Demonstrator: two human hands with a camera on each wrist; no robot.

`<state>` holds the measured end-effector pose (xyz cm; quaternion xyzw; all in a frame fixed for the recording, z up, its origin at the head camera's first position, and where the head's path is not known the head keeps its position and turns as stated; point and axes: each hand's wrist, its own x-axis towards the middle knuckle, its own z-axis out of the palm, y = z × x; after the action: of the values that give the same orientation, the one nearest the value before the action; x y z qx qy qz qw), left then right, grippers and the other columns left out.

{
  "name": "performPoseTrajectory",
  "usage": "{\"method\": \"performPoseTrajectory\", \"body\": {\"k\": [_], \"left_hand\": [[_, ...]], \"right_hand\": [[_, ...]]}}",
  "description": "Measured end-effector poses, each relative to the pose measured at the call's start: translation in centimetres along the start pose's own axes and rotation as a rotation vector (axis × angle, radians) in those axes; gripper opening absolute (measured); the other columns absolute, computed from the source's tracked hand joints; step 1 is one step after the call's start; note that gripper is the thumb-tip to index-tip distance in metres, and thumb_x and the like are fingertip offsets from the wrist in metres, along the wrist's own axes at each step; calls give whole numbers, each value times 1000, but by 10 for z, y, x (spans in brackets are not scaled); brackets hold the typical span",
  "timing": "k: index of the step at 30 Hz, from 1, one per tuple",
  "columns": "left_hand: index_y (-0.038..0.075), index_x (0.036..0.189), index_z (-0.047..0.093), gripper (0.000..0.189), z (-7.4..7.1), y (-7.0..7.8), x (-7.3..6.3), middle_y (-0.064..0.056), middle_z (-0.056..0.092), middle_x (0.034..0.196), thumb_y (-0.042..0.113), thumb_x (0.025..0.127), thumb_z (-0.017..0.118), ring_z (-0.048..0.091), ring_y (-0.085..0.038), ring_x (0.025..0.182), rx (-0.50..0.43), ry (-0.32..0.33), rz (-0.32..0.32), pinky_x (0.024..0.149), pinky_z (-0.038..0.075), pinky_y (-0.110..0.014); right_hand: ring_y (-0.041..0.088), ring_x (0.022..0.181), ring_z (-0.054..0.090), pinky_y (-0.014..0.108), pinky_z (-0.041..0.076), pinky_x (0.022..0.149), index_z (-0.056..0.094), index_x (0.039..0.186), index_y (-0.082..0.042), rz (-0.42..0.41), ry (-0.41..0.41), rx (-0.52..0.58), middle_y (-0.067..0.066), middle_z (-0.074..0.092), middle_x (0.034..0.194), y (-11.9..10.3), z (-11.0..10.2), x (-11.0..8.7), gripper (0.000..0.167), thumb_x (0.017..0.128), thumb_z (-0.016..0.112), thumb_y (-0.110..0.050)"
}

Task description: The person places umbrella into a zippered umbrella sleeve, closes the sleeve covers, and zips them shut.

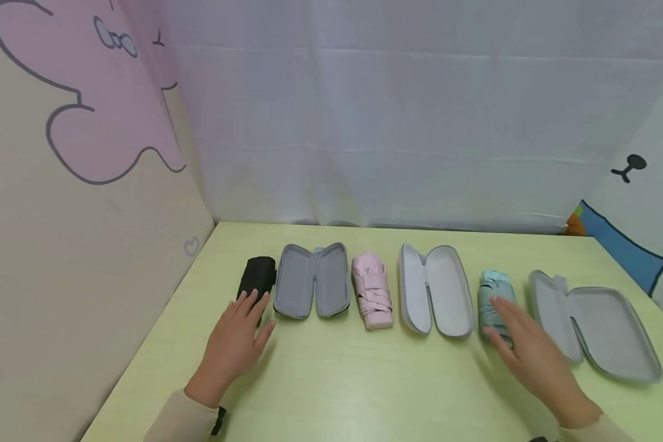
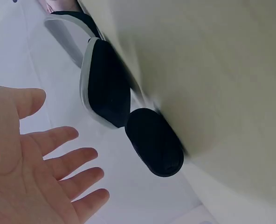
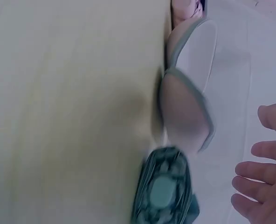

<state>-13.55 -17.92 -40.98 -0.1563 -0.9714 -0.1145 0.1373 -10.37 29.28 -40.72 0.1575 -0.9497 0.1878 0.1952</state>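
My left hand (image 1: pixel 233 345) hovers with spread fingers just in front of a black folded umbrella (image 1: pixel 258 274). In the left wrist view a gap separates that hand from the umbrella's rounded end (image 2: pixel 154 142). On the other side, my right hand (image 1: pixel 536 362) reaches over the near part of a teal folded umbrella (image 1: pixel 487 301). The right wrist view shows its fingers straight and apart from the teal umbrella (image 3: pixel 161 191). A pink folded umbrella (image 1: pixel 372 285) lies between the hands, its strap wrapped round it. Neither palm holds anything.
Unzipped clamshell cases lie spread between the umbrellas: a dark one with grey lining (image 1: pixel 295 282), a white-lined one (image 1: pixel 449 288) and a pale grey one (image 1: pixel 613 331) at the right. A white cloth (image 1: pixel 392 123) hangs behind the table (image 1: pixel 353 393); a wall (image 1: pixel 88 276) borders the left.
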Motion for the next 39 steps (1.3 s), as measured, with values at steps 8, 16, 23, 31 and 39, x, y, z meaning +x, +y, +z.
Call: {"method": "performPoseTrajectory", "body": {"k": [8, 16, 23, 31, 39], "left_hand": [[0, 126, 56, 43, -5, -9, 13, -20, 56, 122, 27, 93, 56, 49, -37, 115, -57, 15, -78, 91, 41, -50], [-3, 132, 48, 49, -12, -32, 42, -26, 49, 127, 27, 93, 54, 49, -42, 111, -91, -85, -249, 82, 44, -53], [-11, 134, 38, 58, -6, -56, 62, -33, 44, 129, 30, 94, 50, 44, -46, 114, -136, -232, -384, 88, 39, -55], [-19, 131, 32, 73, -4, -68, 68, -37, 38, 131, 38, 91, 52, 39, -50, 117, -254, -379, -474, 93, 36, -55], [-21, 129, 33, 77, -1, -72, 69, -39, 37, 129, 41, 89, 55, 44, -49, 112, -314, -411, -522, 92, 37, -53]], "right_hand": [[41, 116, 45, 52, 35, 91, 47, 131, 2, -36, 38, 83, 21, 49, 129, -40, 12, 24, 47, 91, 61, -19], [35, 119, 46, 50, 37, 94, 48, 132, 1, -64, -13, 228, 17, 50, 131, -89, 34, 52, 45, 91, 60, -15], [32, 123, 43, 48, 35, 98, 46, 134, -1, 12, -145, 403, 15, 49, 134, -126, 65, 70, 48, 92, 60, -18], [34, 103, 58, 45, 47, 83, 48, 130, 5, 116, -183, 592, 21, 52, 127, -144, 95, 92, 43, 92, 58, -15], [36, 109, 54, 44, 44, 89, 46, 130, 9, 251, -173, 662, 26, 52, 125, -153, 107, 98, 44, 93, 56, -14]]}}
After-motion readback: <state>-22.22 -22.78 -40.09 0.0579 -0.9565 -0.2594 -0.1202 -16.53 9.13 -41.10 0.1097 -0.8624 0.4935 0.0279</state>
